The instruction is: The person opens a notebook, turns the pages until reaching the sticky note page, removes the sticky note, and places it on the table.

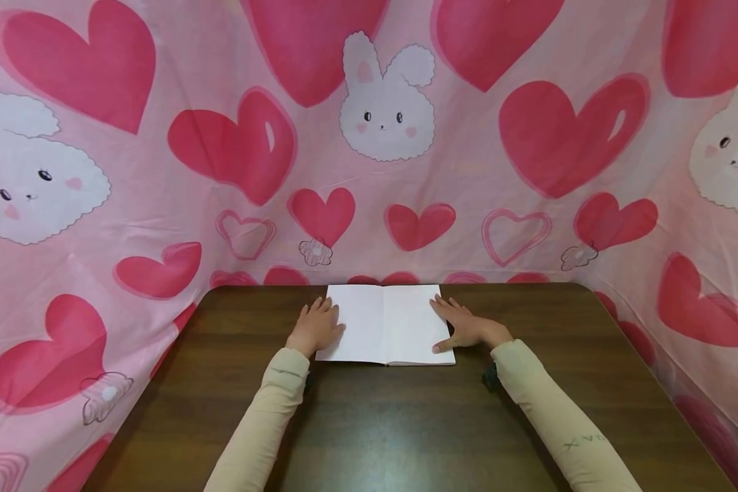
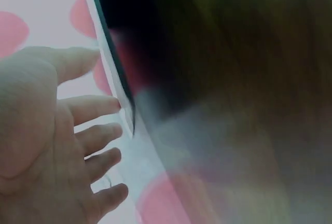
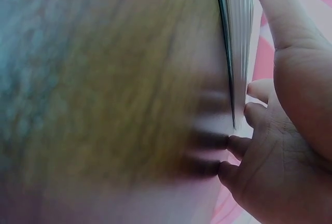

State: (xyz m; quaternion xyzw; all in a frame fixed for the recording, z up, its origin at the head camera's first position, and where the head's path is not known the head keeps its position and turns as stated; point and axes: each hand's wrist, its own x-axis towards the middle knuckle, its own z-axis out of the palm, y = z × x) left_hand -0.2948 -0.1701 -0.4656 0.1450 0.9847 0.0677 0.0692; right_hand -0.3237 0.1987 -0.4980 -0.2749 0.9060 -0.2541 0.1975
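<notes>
1. Biggest from where I stand is the pink fabric backdrop (image 1: 369, 176), printed with red hearts and white rabbits, wrapping the far side and both flanks.
2. Within it stands the dark brown, wood-grained table (image 1: 393, 430), its top glossy enough to catch a pale reflection.
3. At the table's far edge, around the middle, lies the white-paged, dark-covered paper book (image 1: 413, 321), open flat. Its centre fold runs straight away from the person; the spread's long axis seems to go left to right. Both pages look blank, so I can't tell which end is the top. I'd judge it light and bendy, its leaves easy to crease, the cover apt to slide on that smooth top. The outer side edges look the best hold, thumb above and fingers beneath cover and leaves together.
4. The person's bare left hand (image 1: 316, 328) is at the book's left edge, fingers loosely extended and spread, thumb by the page margin; whether every fingertip touches, I can't tell.
5. The bare right hand (image 1: 466, 328) frames the right edge, thumb by the near corner, fingers toward the far one, the gap between them wide. Neither hand appears to grip.
</notes>
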